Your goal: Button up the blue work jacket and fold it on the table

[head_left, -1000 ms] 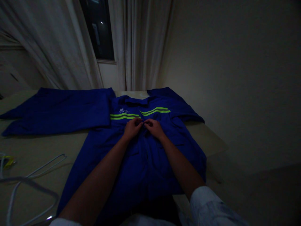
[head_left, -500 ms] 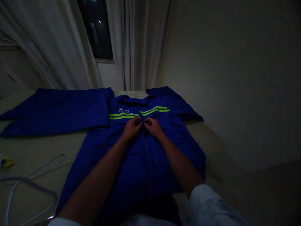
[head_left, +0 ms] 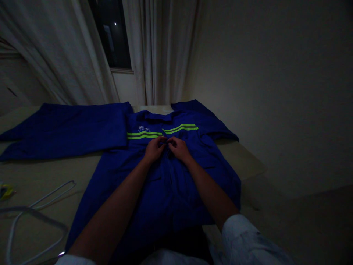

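A blue work jacket (head_left: pixel 149 198) lies spread front side up, with yellow-green stripes across its chest and a small white print above the left stripe. My left hand (head_left: pixel 154 149) pinches the front opening just below the stripes. Right beside it, my right hand (head_left: pixel 178 148) pinches the other edge of that opening. The fingertips of both hands nearly meet over the middle of the jacket. What exactly sits between them, cloth alone or a fastener too, is hidden by the fingers and the dim light.
Folded blue trousers (head_left: pixel 71 127) lie left of the jacket on the pale table (head_left: pixel 49 171). A white cable (head_left: pixel 35 217) loops at the lower left, near a yellow object (head_left: pixel 6 191). Curtains (head_left: pixel 162 55) and a dark window stand behind; a wall (head_left: pixel 261 92) rises at the right.
Both hands stay at the same spot on the jacket front, their fingertips shifting only slightly. The view has tilted a little.
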A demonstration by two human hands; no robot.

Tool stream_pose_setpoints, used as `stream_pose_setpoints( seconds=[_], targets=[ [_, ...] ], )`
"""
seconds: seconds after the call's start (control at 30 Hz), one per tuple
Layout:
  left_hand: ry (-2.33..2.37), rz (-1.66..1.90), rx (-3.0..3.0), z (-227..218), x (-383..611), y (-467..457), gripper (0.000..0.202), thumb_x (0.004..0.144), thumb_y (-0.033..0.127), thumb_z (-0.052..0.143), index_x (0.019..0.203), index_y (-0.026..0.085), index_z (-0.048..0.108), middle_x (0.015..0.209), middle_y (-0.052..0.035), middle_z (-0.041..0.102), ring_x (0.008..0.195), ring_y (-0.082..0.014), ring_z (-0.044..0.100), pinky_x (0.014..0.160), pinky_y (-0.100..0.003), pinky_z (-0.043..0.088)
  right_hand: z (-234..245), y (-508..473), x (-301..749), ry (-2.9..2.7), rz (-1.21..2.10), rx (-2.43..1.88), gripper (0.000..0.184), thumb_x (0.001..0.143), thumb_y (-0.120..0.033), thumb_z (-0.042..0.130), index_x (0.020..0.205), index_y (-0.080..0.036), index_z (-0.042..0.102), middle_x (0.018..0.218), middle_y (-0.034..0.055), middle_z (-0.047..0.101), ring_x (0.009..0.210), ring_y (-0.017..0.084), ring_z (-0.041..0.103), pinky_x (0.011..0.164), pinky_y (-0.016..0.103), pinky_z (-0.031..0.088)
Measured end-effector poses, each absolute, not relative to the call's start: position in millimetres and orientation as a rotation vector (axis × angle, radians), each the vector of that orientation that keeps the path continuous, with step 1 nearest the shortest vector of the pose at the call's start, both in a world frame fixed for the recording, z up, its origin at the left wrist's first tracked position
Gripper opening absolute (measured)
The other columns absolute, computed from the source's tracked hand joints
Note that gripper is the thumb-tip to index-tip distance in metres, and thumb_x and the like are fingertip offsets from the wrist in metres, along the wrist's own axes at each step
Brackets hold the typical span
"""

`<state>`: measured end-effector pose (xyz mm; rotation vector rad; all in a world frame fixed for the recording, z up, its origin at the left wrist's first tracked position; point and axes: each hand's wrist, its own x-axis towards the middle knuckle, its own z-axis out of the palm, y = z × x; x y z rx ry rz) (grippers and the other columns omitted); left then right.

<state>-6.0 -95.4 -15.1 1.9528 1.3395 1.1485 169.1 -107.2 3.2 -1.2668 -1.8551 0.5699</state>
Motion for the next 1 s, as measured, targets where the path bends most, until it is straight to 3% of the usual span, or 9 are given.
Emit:
stream_pose_setpoints(
  seconds=[0.13, 0.47, 1.0],
  targets=[
    [1.351, 1.151, 2.010, -16.0, -5.6, -95.9, 0.044, 0.086, 0.007, 0.056, 0.124, 0.023, 0.072, 0.118, -0.0061, 0.078, 0.104, -0.0234, 0.071, 0.099, -0.040, 0.054, 0.1, -104.0, 169.8, -1.855, 0.484, -1.271, 0.018, 0.085, -0.017, 0.063, 0.099, -0.022, 0.073, 0.085, -0.0001, 0.066, 0.073, 0.016, 0.060, 0.074, 0.028, 0.048],
    [1.465, 1.104, 1.969, -1.1, -2.7, -105.9, 0.028, 0.085, 0.012, 0.066, 0.111, 0.021, 0.073, 0.103, -0.0079, 0.080, 0.093, -0.0257, 0.075, 0.085, -0.036, 0.057, 2.9, -104.2, 172.9, -1.884, 0.559, -1.182, 0.017, 0.084, -0.013, 0.063, 0.095, -0.019, 0.073, 0.085, -0.0001, 0.068, 0.073, 0.014, 0.060, 0.071, 0.026, 0.046],
    [1.503, 1.089, 1.994, 0.7, -1.7, -110.1, 0.034, 0.085, 0.012, 0.064, 0.115, 0.025, 0.069, 0.091, -0.0030, 0.079, 0.079, -0.0224, 0.072, 0.072, -0.030, 0.051, 0.1, -105.1, 175.5, -1.918, 0.503, -1.138, 0.019, 0.083, -0.012, 0.067, 0.093, -0.021, 0.081, 0.083, 0.0005, 0.065, 0.070, 0.013, 0.058, 0.069, 0.026, 0.045]
  ],
)
